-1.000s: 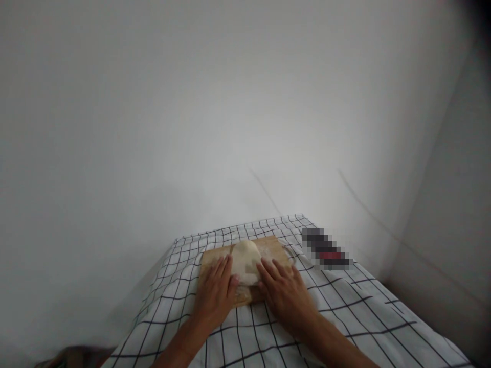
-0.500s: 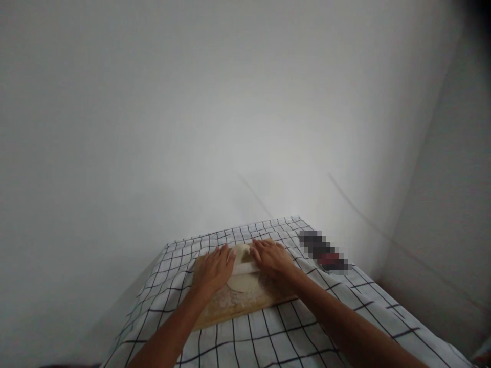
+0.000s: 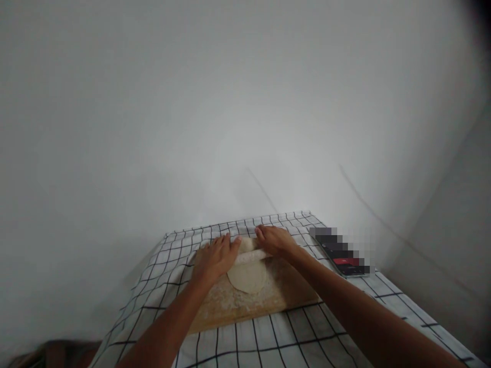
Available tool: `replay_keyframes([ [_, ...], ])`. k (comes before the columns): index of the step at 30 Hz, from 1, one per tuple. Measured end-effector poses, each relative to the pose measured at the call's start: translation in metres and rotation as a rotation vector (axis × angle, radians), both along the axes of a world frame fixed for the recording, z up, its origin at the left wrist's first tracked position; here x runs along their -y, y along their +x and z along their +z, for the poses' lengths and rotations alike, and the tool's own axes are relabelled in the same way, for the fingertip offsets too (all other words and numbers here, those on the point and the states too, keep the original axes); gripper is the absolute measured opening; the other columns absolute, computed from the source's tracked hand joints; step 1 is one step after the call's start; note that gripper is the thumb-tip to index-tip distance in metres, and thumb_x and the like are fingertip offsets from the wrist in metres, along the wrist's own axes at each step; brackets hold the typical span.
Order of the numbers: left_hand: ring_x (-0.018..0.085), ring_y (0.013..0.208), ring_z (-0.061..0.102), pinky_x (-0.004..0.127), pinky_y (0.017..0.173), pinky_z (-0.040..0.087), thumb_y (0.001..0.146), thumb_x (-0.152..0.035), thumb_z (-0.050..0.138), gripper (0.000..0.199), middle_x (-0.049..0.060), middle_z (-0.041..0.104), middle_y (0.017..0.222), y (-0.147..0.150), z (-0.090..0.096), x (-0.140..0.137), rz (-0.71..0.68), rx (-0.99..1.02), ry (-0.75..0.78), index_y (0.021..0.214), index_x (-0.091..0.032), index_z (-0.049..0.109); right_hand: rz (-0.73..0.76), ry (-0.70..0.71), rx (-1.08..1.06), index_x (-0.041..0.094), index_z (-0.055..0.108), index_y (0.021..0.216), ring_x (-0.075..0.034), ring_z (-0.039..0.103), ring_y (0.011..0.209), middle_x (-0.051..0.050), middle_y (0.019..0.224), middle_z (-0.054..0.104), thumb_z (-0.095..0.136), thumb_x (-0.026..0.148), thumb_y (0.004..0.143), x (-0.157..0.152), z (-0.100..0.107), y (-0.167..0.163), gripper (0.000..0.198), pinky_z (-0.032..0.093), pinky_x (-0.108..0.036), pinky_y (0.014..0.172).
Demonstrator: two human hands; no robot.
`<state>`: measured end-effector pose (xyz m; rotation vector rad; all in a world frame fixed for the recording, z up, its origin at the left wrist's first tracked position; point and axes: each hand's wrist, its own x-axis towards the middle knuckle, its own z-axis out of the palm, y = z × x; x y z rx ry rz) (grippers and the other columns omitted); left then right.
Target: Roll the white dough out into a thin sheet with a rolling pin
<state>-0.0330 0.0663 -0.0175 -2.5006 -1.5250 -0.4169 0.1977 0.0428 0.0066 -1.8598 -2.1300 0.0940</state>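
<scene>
Pale wall (image 3: pixel 230 102) rises behind a check-clothed tabletop (image 3: pixel 238 352). From the head view, flattened dough (image 3: pixel 247 278) lies on a floured board (image 3: pixel 268 301) beneath a white rolling pin (image 3: pixel 249 256). With the hands apart, the left hand (image 3: pixel 218 258) rests open over one end, the right hand (image 3: pixel 275 240) over the other, its grip unclear. Rolling seems the step in hand; the next stroke calls for even pressure.

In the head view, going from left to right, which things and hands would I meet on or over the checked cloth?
Left hand → dough → right hand → phone.
</scene>
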Motion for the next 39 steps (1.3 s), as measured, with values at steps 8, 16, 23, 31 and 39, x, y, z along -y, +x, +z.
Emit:
replay_keyframes([
  [8, 0.037, 0.14, 0.051, 0.058, 0.113, 0.039, 0.104, -0.058, 0.027, 0.061, 0.015, 0.061, 0.147, 0.014, 0.008, 0.034, 0.07, -0.004, 0.025, 0.145, -0.021, 0.053, 0.008, 0.018, 0.019, 0.018, 0.061, 0.135, -0.025, 0.058, 0.131, -0.014, 0.142, 0.064, 0.031, 0.031, 0.106, 0.021, -0.014, 0.003, 0.044, 0.042, -0.041, 0.107],
  [16, 0.032, 0.147, 0.044, 0.05, 0.12, 0.036, 0.107, -0.052, 0.026, 0.064, 0.02, 0.052, 0.154, 0.008, 0.01, 0.067, -0.001, -0.025, 0.045, 0.149, -0.009, 0.048, -0.037, 0.124, 0.05, 0.015, 0.06, 0.137, -0.027, 0.052, 0.138, -0.014, 0.147, 0.06, 0.023, 0.034, 0.109, 0.088, -0.022, -0.011, 0.05, 0.041, -0.046, 0.111],
  [23, 0.03, 0.145, 0.047, 0.049, 0.12, 0.036, 0.108, -0.049, 0.023, 0.06, 0.016, 0.058, 0.15, 0.01, 0.005, 0.053, 0.03, -0.024, 0.006, 0.147, -0.012, 0.051, 0.005, 0.114, 0.056, 0.02, 0.067, 0.125, -0.026, 0.062, 0.124, -0.012, 0.134, 0.069, 0.024, 0.035, 0.109, 0.075, -0.012, -0.011, 0.048, 0.046, -0.04, 0.104],
  [31, 0.031, 0.132, 0.06, 0.048, 0.106, 0.048, 0.104, -0.032, 0.034, 0.044, 0.008, 0.064, 0.145, 0.017, 0.021, 0.0, 0.001, -0.096, -0.081, 0.139, -0.026, 0.059, -0.018, 0.053, 0.09, 0.018, 0.073, 0.111, -0.027, 0.068, 0.106, -0.016, 0.116, 0.071, 0.026, 0.04, 0.109, 0.008, 0.011, -0.007, 0.052, 0.051, -0.038, 0.088],
  [39, 0.036, 0.133, 0.057, 0.056, 0.106, 0.044, 0.107, -0.045, 0.032, 0.049, 0.016, 0.065, 0.141, 0.027, 0.012, 0.021, 0.159, -0.065, -0.012, 0.141, -0.02, 0.057, 0.037, -0.003, 0.053, 0.022, 0.071, 0.117, -0.025, 0.065, 0.114, -0.012, 0.124, 0.071, 0.028, 0.036, 0.106, -0.009, -0.002, 0.005, 0.047, 0.047, -0.04, 0.095],
])
